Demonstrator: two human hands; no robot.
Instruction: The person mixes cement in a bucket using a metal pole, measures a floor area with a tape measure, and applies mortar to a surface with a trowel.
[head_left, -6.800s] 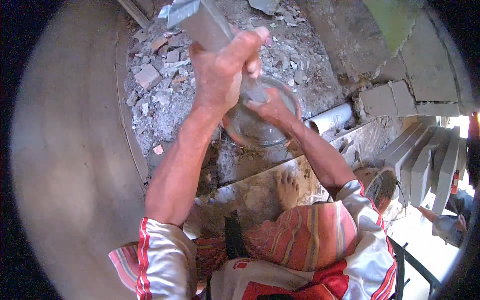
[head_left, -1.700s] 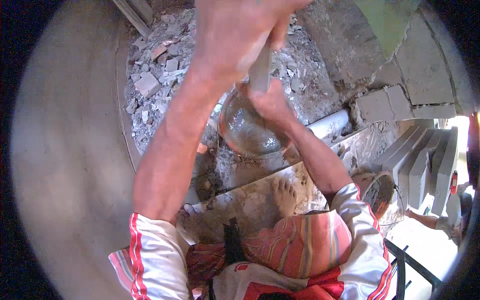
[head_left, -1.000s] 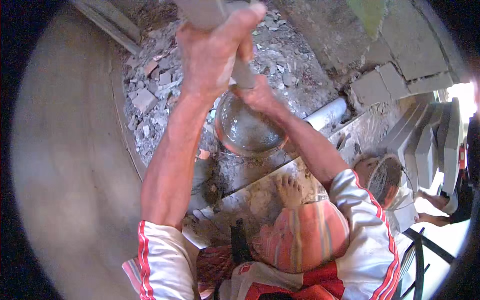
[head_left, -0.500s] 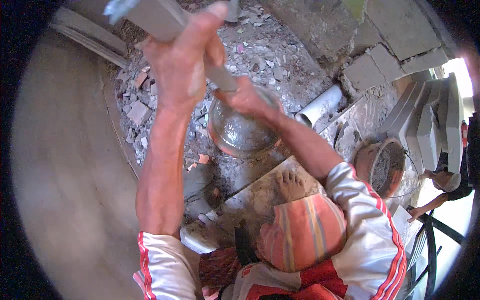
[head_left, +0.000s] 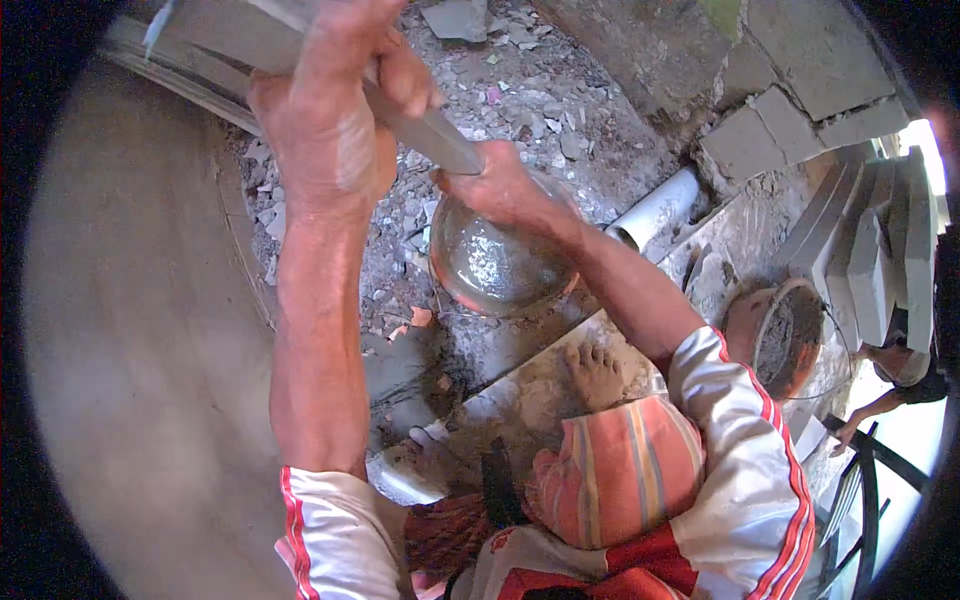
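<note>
My left hand (head_left: 325, 130) is closed round a long, flat grey bar (head_left: 432, 137), which looks like a straightedge. The bar slants from the top left down to my right hand (head_left: 505, 185), whose fingers are wrapped round its lower end. Its upper end runs toward wooden boards and the plastered wall, where my left hand partly hides it. Below my right hand stands a round basin (head_left: 500, 275) of wet grey mix, its far rim partly covered by that hand and forearm.
Broken rubble (head_left: 530, 110) covers the ground ahead. A smooth plastered wall (head_left: 140, 330) rises on the left. To the right are a white pipe (head_left: 660, 205), a bucket of grey material (head_left: 780, 345) and leaning grey slabs (head_left: 865, 240). Another person's hand (head_left: 850, 432) shows at the far right.
Both hands still grip the bar. My left hand and the bar's upper end have moved left toward the wall; the whole view has shifted slightly.
</note>
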